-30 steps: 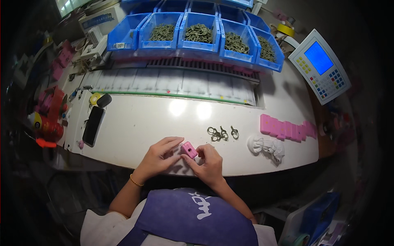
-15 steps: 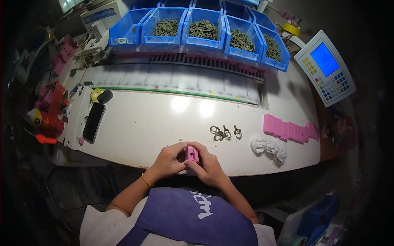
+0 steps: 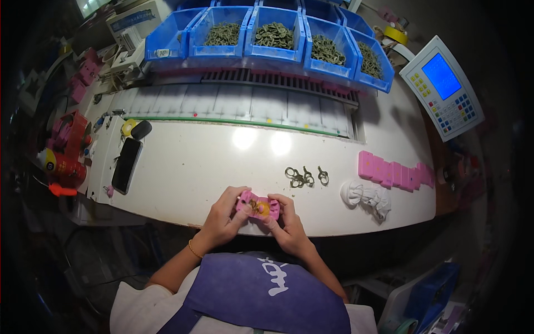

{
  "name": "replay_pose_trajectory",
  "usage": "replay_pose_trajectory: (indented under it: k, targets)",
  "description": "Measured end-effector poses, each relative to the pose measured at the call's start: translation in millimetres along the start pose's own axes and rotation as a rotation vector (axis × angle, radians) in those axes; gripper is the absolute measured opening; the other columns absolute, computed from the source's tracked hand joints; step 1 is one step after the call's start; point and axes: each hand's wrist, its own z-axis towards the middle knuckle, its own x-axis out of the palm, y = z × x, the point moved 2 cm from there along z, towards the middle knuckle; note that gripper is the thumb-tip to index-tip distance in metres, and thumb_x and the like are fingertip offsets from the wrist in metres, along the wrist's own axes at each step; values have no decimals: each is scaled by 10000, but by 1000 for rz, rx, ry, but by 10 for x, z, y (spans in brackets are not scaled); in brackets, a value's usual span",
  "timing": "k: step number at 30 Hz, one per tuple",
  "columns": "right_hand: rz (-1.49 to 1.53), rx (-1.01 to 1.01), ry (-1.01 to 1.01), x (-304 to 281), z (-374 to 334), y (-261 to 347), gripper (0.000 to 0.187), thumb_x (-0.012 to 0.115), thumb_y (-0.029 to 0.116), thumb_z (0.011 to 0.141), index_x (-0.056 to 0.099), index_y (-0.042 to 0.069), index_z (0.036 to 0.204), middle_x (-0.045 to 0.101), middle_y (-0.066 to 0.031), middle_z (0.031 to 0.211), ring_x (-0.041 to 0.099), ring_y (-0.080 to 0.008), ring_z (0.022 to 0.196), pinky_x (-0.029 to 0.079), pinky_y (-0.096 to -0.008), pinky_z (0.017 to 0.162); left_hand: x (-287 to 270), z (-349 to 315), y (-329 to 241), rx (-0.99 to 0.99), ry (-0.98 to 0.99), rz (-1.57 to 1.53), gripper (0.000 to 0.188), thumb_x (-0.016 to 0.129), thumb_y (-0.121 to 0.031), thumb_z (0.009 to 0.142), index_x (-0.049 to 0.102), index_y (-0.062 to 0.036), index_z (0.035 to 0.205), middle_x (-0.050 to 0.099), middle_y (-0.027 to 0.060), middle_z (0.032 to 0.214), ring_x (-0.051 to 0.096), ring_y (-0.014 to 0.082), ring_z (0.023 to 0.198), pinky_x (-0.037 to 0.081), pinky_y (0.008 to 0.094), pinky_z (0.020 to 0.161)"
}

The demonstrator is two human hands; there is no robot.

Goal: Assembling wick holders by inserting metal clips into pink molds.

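Near the table's front edge, both hands hold a pink mould [image 3: 271,210] that lies opened out, its yellowish inside facing up. My left hand [image 3: 224,214] is closed on its left part, the thumb on the inner face. The right part is gripped by my right hand [image 3: 287,224], with the thumb at its near edge. A small dark-olive piece seems to sit in the left part; its shape is too blurred to tell. Just beyond my right hand lie several dark-green rings with short stems [image 3: 299,177], one ring [image 3: 323,176] apart from the cluster.
Several pink blocks [image 3: 384,172] stand in a row at right, beside a crumpled white cloth [image 3: 365,199]. A phone [image 3: 127,165] lies at left. Blue bins [image 3: 272,54] of green pieces line the back. A keypad with a blue screen [image 3: 442,88] stands at far right.
The pink mould, closed between both hands before, is now opened out and shows its yellowish inside. My hands have moved apart, one on each side of it.
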Motion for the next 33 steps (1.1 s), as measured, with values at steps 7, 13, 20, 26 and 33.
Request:
replay_pose_trajectory:
  k: [7, 13, 20, 26, 33]
  targets:
    - [-450, -205, -241, -108, -12, 102, 380, 609, 157, 978, 490, -1, 1302, 586, -168, 1058, 603, -267, 990, 499, -359, 879, -23, -16, -108, -166, -48, -19, 394, 433, -195, 1054, 492, 10, 1385, 647, 231, 1139, 660, 252, 1005, 516, 341, 852]
    - [-682, -269, -202, -112, -27, 206, 316, 608, 6, 931, 568, 15, 1244, 578, -133, 1051, 590, -289, 962, 472, -337, 873, 54, 73, -194, -117, 46, -152, 395, 436, -193, 1056, 502, 14, 1386, 662, 199, 1163, 657, 244, 1050, 487, 322, 926]
    - [-255, -67, 53, -174, 177, 204, 213, 589, 24, 963, 589, 11, 1175, 584, -90, 1029, 605, -211, 970, 484, -322, 839, 90, 99, -201, -109, 133, -205, 418, 426, -232, 1066, 493, 20, 1393, 663, 123, 1108, 614, 167, 1021, 459, 289, 933]
    - [-90, 11, 5, -144, 221, 103, 126, 589, 141, 993, 600, 18, 1013, 543, -34, 945, 526, -114, 795, 443, -242, 715, 39, 58, -150, -198, 160, -194, 407, 438, -242, 1064, 507, 12, 1375, 658, 95, 1047, 606, 135, 948, 463, 266, 899]
    - [738, 150, -235, -252, 228, -63, 107, 588, 154, 1010, 597, 48, 994, 551, 8, 879, 475, -52, 729, 401, -226, 633, 9, 48, -232, -180, 73, 35, 390, 623, -247, 968, 557, -51, 1299, 613, 95, 734, 589, 179, 636, 483, 304, 640]
